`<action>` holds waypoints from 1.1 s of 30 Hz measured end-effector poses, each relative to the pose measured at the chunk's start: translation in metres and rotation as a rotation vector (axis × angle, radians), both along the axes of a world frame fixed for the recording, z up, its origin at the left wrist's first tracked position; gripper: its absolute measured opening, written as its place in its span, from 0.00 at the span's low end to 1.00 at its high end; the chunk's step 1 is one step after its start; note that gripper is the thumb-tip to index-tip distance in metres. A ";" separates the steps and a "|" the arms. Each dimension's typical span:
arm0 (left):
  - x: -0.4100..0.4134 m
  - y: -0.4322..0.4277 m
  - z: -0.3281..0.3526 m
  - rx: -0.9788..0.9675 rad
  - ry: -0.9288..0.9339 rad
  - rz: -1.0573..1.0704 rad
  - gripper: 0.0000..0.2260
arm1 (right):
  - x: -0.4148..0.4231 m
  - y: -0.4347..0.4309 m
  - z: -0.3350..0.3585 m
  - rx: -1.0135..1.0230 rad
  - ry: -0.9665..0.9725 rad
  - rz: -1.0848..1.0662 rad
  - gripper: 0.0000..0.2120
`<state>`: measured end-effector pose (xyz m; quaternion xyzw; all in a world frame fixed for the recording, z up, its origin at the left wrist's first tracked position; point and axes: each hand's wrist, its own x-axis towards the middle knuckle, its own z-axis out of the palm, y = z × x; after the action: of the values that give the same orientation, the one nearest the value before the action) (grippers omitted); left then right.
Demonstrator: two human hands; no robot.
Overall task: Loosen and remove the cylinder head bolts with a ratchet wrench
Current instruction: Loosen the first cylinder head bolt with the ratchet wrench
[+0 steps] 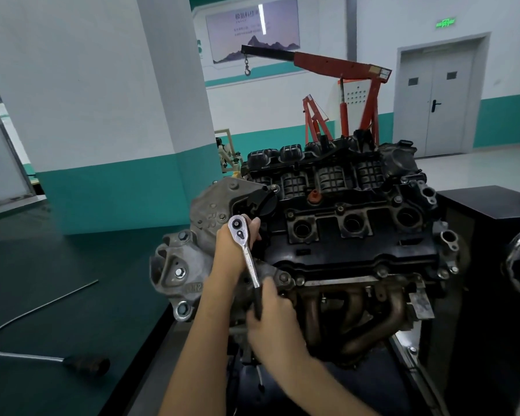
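Two hands, both mine, are on the tool at 6 o'clock. My right hand [272,321] is closest to me, its fingers wrapped round the black grip of the ratchet wrench [248,256]. The chrome shank runs up toward 12 o'clock, and my left hand [237,240] is curled round and beneath the wrench's round head. What the drive sits on is hidden under that hand.

The wrench head is at the left end of the engine [342,232], where the grey cast bracket meets the black valve cover [327,252]. Rusty exhaust manifold [360,313] pipes hang off the near side at 5 o'clock and crowd my right wrist.

At 8 o'clock a dark green surface [72,265] spreads out, and a bent steel rod with a black handle [86,365] lies on it well apart from the engine. At 3 o'clock a black cabinet [487,205] stands just beside the engine. A blurred chrome ring [512,253] cuts in at the frame edge there, and I cannot tell what it is.

Farther off, a white pillar [102,100] with a teal base fills 10 o'clock. A red engine hoist [336,63] rises behind the engine at 1 o'clock, its hook hanging free. Grey double doors [436,100] stand at 2 o'clock under a green exit sign [446,23], and a wall poster [252,28] hangs at 12 o'clock.
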<state>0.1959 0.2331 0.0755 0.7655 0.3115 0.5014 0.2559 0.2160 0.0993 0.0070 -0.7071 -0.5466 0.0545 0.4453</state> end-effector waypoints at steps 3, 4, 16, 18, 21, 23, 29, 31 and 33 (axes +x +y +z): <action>-0.002 -0.001 0.000 0.002 -0.013 -0.018 0.17 | 0.006 -0.001 0.005 -0.034 0.014 0.035 0.14; -0.003 -0.001 0.000 -0.025 -0.024 -0.046 0.17 | 0.020 -0.006 0.011 -0.067 -0.042 0.061 0.12; -0.001 -0.003 -0.002 -0.166 -0.131 -0.133 0.17 | 0.126 -0.012 0.093 -0.129 -0.835 -0.018 0.11; 0.003 -0.003 -0.002 -0.173 -0.126 -0.135 0.19 | 0.097 -0.022 0.050 -0.070 -0.555 -0.012 0.11; 0.007 -0.001 -0.004 -0.168 -0.123 -0.130 0.19 | 0.043 -0.016 0.009 0.008 -0.174 0.033 0.10; 0.005 0.001 -0.005 -0.115 -0.119 -0.138 0.18 | 0.011 -0.002 -0.002 0.037 -0.026 0.011 0.10; -0.002 0.000 -0.004 -0.127 -0.107 -0.160 0.17 | 0.050 -0.012 0.018 -0.067 -0.150 0.116 0.11; -0.003 -0.003 -0.004 -0.172 -0.108 -0.183 0.17 | 0.097 -0.018 0.050 -0.155 -0.379 0.152 0.10; -0.003 -0.005 -0.004 -0.142 -0.055 -0.154 0.14 | 0.137 -0.015 0.093 -0.230 -0.715 0.123 0.10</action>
<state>0.1928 0.2281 0.0715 0.7530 0.2794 0.4780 0.3557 0.3535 0.0838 0.0996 -0.6928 -0.6991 -0.1079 0.1404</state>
